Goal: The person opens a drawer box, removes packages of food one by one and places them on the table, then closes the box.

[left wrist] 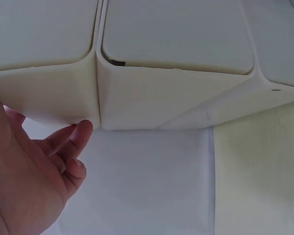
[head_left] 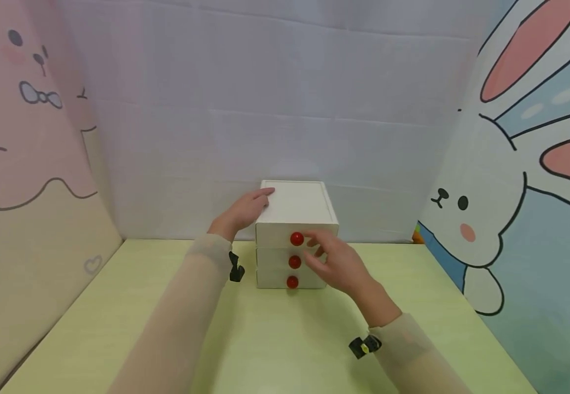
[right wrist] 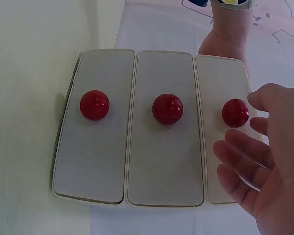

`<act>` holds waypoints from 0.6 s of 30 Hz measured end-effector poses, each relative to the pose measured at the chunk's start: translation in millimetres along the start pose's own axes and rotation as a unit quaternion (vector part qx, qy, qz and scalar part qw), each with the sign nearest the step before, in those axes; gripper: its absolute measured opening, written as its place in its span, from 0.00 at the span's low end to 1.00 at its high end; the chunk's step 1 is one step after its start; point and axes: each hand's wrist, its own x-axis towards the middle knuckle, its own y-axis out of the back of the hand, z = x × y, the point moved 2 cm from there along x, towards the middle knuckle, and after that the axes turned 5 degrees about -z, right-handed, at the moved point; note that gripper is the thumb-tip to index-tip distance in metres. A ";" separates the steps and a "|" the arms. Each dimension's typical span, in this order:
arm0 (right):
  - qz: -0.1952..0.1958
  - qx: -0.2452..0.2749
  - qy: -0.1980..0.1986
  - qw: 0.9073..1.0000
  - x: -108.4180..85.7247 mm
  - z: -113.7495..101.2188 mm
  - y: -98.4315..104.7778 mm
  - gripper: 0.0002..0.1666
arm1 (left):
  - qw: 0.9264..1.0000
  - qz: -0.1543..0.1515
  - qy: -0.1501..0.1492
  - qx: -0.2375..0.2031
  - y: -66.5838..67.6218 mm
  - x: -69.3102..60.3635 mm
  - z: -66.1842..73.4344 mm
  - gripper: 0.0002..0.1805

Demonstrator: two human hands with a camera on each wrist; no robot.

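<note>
A small white drawer unit [head_left: 297,202] stands on the table with three stacked drawers, all pushed in. Each drawer has one round red knob: a top knob [head_left: 297,238], a middle knob [head_left: 295,262] and a bottom knob [head_left: 292,282]. My left hand [head_left: 245,210] rests on the unit's upper left edge; in the left wrist view its fingers [left wrist: 78,142] lie loosely bent by the white side. My right hand [head_left: 336,262] is in front of the drawers with fingers apart. In the right wrist view, its fingertips are close beside the top knob [right wrist: 235,113], with nothing gripped.
The pale yellow-green table [head_left: 270,339] spreads around the unit. Behind it hangs a white cloth [head_left: 275,109]. Cartoon-printed panels flank the table, a pink and cream one [head_left: 34,153] on the left and a rabbit one [head_left: 551,246] on the right.
</note>
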 end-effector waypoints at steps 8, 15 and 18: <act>0.011 -0.023 0.010 1.000 7.9 -3.1 -6.2 0.27 | 1.000 -0.003 -0.006 0.000 -7.6 4.2 -1.8 0.35; 0.016 -0.028 -0.001 0.999 13.9 -3.2 -8.8 0.26 | 0.999 -0.011 -0.027 0.031 -4.7 0.8 0.4 0.33; 0.013 -0.027 -0.003 1.000 15.6 -5.3 -9.4 0.27 | 0.999 -0.010 -0.033 0.043 -1.3 -2.7 0.6 0.33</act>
